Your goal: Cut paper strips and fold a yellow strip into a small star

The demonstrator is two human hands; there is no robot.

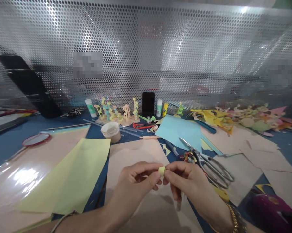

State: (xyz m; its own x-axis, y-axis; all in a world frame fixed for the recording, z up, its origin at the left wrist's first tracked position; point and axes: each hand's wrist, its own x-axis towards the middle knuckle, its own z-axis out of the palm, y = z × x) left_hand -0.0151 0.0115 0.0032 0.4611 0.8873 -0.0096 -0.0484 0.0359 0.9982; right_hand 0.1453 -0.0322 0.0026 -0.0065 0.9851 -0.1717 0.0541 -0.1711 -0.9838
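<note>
Nearest us, at the lower edge, a gold bracelet (234, 217) circles our right wrist. Our left hand (133, 183) and right hand (193, 181) meet over a pale pink sheet (138, 152), both pinching one small yellow piece (161, 171) between thumb and fingertips. It looks folded or rolled, but we cannot tell whether it is finished; it is attached to nothing but our grip. The scissors (210, 166) lie beside our right hand, partly on a blue sheet (178, 129), and a yellow-green sheet (70, 174) lies flat to our left. Farther back, behind a cup (111, 132), several curled paper shapes (126, 111) already stand upright on a base, so that part seems made, while these large sheets look largely uncut.
</note>
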